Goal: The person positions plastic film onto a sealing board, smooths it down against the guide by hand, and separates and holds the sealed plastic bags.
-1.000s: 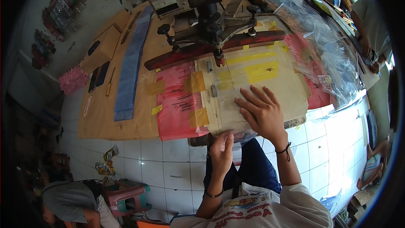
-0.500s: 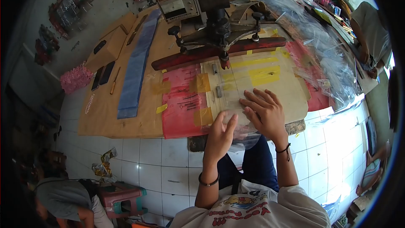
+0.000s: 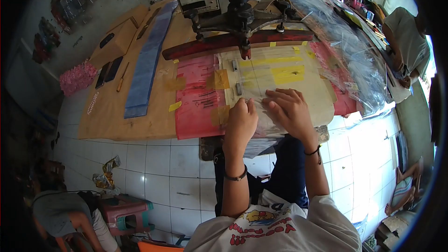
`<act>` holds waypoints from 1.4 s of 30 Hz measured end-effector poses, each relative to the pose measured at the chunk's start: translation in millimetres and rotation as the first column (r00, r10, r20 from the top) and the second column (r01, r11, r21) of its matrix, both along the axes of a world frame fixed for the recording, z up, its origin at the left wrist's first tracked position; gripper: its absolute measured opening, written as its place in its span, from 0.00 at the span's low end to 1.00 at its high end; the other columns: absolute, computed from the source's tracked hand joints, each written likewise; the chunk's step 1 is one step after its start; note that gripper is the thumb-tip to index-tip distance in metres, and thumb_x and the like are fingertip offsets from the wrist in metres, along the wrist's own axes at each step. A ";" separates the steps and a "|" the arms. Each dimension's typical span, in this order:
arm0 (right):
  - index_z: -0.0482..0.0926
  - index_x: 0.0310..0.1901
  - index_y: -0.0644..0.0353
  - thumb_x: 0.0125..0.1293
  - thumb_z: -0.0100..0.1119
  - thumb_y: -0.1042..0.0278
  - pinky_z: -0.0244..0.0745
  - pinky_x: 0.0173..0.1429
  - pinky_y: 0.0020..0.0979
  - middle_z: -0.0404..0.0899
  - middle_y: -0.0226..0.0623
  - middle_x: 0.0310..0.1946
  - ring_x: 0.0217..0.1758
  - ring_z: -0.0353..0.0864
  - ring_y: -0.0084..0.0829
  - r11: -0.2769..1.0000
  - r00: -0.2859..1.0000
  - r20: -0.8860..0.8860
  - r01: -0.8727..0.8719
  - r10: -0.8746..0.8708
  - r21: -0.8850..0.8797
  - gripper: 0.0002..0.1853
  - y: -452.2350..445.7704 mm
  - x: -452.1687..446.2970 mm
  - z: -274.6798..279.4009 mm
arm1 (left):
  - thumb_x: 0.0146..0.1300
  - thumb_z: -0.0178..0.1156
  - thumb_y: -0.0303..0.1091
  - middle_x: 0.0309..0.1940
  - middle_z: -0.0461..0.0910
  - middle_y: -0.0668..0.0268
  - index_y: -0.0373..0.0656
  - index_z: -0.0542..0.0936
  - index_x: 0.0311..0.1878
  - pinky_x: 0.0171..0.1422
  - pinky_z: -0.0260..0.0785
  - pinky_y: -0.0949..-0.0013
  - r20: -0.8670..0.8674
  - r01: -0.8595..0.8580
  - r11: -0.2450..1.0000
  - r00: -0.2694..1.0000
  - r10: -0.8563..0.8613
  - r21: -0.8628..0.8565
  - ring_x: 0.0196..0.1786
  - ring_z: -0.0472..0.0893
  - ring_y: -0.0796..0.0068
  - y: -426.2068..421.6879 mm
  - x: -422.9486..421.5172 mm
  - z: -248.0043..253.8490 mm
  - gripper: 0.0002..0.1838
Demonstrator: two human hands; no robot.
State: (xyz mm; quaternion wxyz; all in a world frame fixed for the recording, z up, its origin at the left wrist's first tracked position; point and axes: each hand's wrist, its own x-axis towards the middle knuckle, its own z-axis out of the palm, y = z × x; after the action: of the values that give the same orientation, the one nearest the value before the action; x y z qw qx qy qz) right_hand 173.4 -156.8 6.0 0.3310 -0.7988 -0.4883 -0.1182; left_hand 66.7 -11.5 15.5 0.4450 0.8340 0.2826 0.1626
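A clear plastic sheet [image 3: 267,128] lies over the near part of the beige work board [image 3: 317,107] and hangs past its front edge. My left hand [image 3: 241,121] is closed, thumb against fingers, at the sheet's left side, and appears to pinch it. Fingers spread, my right hand [image 3: 291,112] rests on the sheet to the right. Beyond my hands stands a press head with a long dark red bar [image 3: 200,50], raised over the board. Two small metal blocks sit on the board, the nearer metal block [image 3: 239,88] just ahead of my left hand.
Red sheeting [image 3: 198,114] with brown tape flanks the board. Leftward lie a blue strip [image 3: 148,67], a screwdriver [image 3: 122,78] and phones [image 3: 114,68]. Clear film [image 3: 359,74] is heaped at right, near another person [image 3: 406,42]. A person bends beside a stool [image 3: 126,214] at lower left.
My left hand has gone from thumb and fingers apart to closed, and has moved forward along the sheet. My right hand stays spread on it. The whole view has shifted slightly.
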 end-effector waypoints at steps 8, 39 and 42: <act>0.80 0.63 0.57 0.75 0.57 0.57 0.69 0.72 0.46 0.76 0.49 0.68 0.70 0.74 0.53 0.994 0.999 -0.043 0.013 -0.018 -0.112 0.20 37.9 57.9 18.1 | 0.78 0.53 0.41 0.24 0.79 0.52 0.33 0.74 0.37 0.35 0.70 0.59 0.326 0.110 0.979 0.944 -0.049 -0.172 0.28 0.81 0.58 -12.6 -6.8 -20.1 0.19; 0.82 0.57 0.57 0.72 0.62 0.62 0.77 0.60 0.43 0.86 0.36 0.49 0.51 0.85 0.44 0.923 0.976 0.064 -0.175 0.209 -0.344 0.16 58.7 79.1 38.1 | 0.82 0.46 0.38 0.26 0.84 0.51 0.39 0.66 0.40 0.25 0.82 0.68 0.390 0.334 0.641 0.919 -0.057 -0.691 0.24 0.87 0.63 -55.6 -70.6 -60.7 0.13; 0.77 0.67 0.56 0.78 0.53 0.54 0.69 0.73 0.44 0.78 0.44 0.67 0.69 0.75 0.47 0.845 0.979 -0.047 -0.196 0.199 -0.497 0.23 43.4 59.1 39.8 | 0.82 0.46 0.38 0.26 0.84 0.50 0.39 0.66 0.41 0.24 0.83 0.66 0.402 0.334 0.623 0.915 -0.035 -0.707 0.24 0.87 0.61 -57.6 -68.0 -59.0 0.14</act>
State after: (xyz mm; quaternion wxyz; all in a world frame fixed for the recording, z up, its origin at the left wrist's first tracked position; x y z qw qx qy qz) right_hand 232.4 -113.4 45.8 0.1221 -0.8023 -0.5827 0.0443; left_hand -1.3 -69.1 -43.5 0.8117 0.5497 0.1519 0.1262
